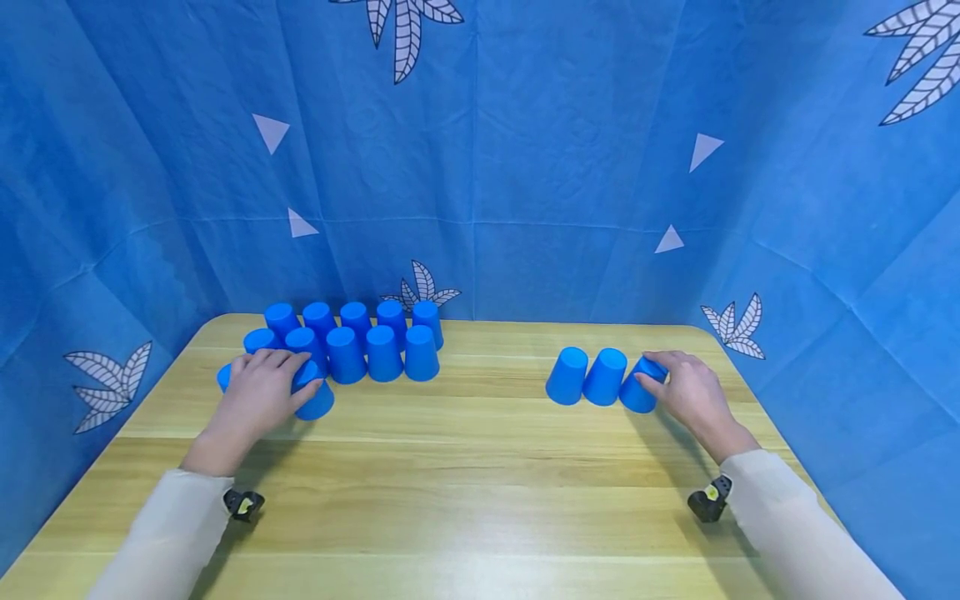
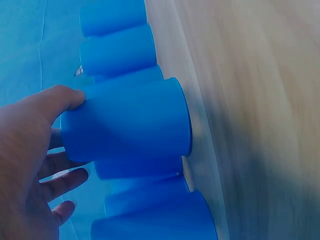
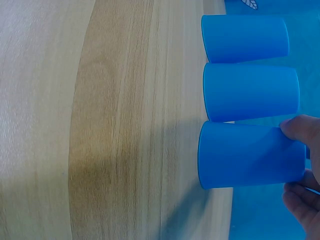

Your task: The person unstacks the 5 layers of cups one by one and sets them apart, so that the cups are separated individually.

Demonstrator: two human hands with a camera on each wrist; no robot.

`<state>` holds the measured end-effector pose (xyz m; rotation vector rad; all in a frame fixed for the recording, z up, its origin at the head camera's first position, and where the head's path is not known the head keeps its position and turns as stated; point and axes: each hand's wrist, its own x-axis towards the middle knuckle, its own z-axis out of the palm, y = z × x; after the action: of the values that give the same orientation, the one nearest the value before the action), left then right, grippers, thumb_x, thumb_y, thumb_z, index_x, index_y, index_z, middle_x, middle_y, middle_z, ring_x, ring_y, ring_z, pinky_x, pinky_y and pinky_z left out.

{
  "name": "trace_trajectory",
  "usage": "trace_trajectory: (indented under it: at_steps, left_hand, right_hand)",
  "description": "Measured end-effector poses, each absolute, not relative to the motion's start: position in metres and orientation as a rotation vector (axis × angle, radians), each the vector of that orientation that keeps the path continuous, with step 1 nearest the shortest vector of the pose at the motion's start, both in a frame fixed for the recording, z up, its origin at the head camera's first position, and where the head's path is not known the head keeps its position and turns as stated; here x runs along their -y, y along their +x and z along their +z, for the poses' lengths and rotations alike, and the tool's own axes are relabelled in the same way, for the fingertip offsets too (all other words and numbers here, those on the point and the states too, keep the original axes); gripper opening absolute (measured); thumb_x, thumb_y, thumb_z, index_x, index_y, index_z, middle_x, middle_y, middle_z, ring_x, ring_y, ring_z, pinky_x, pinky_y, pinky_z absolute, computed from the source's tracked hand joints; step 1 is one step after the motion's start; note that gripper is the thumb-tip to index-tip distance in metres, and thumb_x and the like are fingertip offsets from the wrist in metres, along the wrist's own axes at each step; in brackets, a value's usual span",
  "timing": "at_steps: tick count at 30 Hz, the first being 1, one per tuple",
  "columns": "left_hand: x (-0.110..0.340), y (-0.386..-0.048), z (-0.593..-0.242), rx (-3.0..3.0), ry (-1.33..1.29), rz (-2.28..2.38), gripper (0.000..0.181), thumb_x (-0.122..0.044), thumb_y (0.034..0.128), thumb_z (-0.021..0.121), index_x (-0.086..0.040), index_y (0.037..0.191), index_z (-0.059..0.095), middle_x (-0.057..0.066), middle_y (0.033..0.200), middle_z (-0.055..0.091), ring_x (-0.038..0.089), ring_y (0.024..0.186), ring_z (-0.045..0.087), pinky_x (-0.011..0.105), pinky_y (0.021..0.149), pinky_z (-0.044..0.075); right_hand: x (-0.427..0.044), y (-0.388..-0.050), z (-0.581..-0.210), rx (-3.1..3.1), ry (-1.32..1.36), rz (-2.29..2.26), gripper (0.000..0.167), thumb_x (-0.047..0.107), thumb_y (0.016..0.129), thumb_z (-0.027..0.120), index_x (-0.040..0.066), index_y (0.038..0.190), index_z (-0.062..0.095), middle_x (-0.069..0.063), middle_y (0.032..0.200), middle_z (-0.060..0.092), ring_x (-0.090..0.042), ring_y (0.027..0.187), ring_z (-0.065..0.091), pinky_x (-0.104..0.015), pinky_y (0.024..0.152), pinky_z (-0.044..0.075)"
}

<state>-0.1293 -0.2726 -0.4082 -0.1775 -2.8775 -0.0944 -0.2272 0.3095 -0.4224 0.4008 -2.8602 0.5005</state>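
My left hand grips the upturned base of a blue cup at the front of the left group. In the left wrist view the thumb lies on the near side of this cup, with some fingers behind it and others spread below. On the right, my right hand holds another upside-down blue cup near its base. The right wrist view shows the thumb on the edge of that cup. Two more upturned cups, a middle one and a left one, stand beside it in a row.
Several upside-down blue cups stand in rows at the back left of the wooden table. One cup is partly hidden behind my left hand. A blue patterned cloth hangs behind and beside the table.
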Motion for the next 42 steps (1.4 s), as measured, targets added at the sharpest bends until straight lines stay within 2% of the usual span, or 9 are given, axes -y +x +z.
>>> trace_trajectory:
  at_steps: [10,16,22,29,42]
  left_hand:
    - [0.293,-0.127,-0.404,2.894,-0.082,-0.088,0.055,-0.036,0.0926,0.065,0.004,0.130,0.056,0.031,0.129,0.053,0.053,0.123,0.039,0.069,0.091,0.027]
    - [0.298,-0.126,-0.405,2.876,-0.078,-0.079,0.053,-0.036,0.0924,0.065,0.003,0.128,0.058,0.031,0.128,0.054,0.053,0.118,0.042,0.068,0.089,0.028]
    - [0.295,-0.125,-0.404,2.869,-0.087,-0.069,0.057,-0.038,0.0919,0.066,0.001,0.132,0.056,0.030,0.131,0.052,0.053,0.122,0.040,0.069,0.090,0.028]
    - [0.275,-0.124,-0.392,2.811,-0.187,-0.079,0.056,-0.039,0.0916,0.066,0.000,0.131,0.058,0.026,0.129,0.054,0.050,0.123,0.041,0.069,0.090,0.029]
    - [0.214,-0.137,-0.383,2.796,-0.392,-0.156,0.059,-0.043,0.0901,0.068,-0.009,0.137,0.057,0.019,0.134,0.055,0.042,0.127,0.044,0.063,0.099,0.028]
  right_hand:
    - [-0.309,-0.227,-0.423,2.842,0.406,0.485,0.048,0.026,0.092,0.068,-0.002,0.130,0.059,-0.031,0.128,0.056,-0.051,0.115,0.052,-0.063,0.091,0.043]
    - [-0.309,-0.226,-0.422,2.829,0.416,0.485,0.046,0.024,0.092,0.069,-0.002,0.128,0.060,-0.030,0.126,0.057,-0.051,0.113,0.054,-0.062,0.089,0.044]
    - [-0.309,-0.225,-0.421,2.827,0.421,0.475,0.046,0.024,0.092,0.069,-0.002,0.128,0.061,-0.030,0.125,0.058,-0.051,0.112,0.054,-0.062,0.088,0.045]
    - [-0.309,-0.226,-0.422,2.840,0.411,0.473,0.047,0.025,0.092,0.069,-0.002,0.129,0.060,-0.030,0.126,0.057,-0.051,0.113,0.054,-0.062,0.090,0.044]
    - [-0.309,-0.227,-0.423,2.834,0.414,0.484,0.047,0.026,0.092,0.069,-0.001,0.129,0.060,-0.030,0.127,0.057,-0.050,0.113,0.054,-0.062,0.090,0.044]
